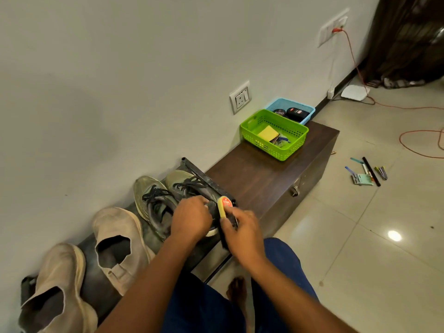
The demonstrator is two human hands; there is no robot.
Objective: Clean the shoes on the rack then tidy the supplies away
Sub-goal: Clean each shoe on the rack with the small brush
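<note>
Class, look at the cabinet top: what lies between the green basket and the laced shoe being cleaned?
In the head view, only bare cabinet top lies between the green basket and the laced shoe, then the rack's end rail.

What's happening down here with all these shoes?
A person is cleaning shoes on a low rack by the wall. The left hand steadies a grey laced sneaker, and the right hand grips a shoe brush against its heel end. Its mate and two beige slip-ons sit alongside. Supplies wait in a green basket and a blue basket.
</note>
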